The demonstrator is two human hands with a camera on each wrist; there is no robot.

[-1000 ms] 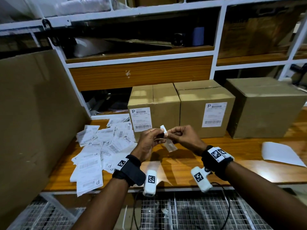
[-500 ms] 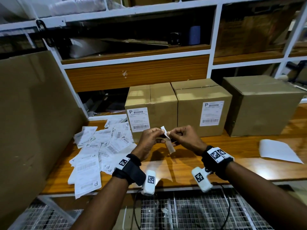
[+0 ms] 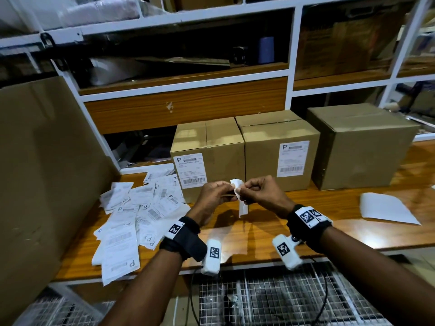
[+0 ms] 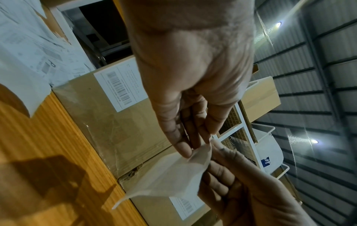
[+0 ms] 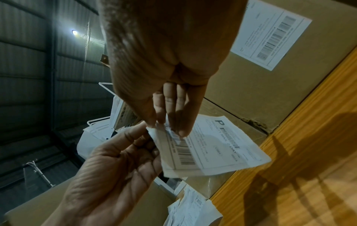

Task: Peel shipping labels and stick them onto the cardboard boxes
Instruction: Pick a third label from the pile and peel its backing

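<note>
I hold one shipping label upright between both hands above the wooden bench, in front of the boxes. My left hand pinches its top corner from the left, and my right hand pinches the same corner from the right. A white flap curls up between the fingertips. The right wrist view shows the printed side of the label with its barcode. In the left wrist view the blank back of the label faces me. Behind stand a labelled left box, a labelled middle box and a right box with no label showing.
A loose pile of labels lies on the bench at the left. A blank white sheet lies at the right. A large cardboard sheet leans at the far left. Shelving rises behind the boxes.
Both hands stay at the label's top corner in much the same place. The curled white flap between the fingertips looks slightly larger than before.
</note>
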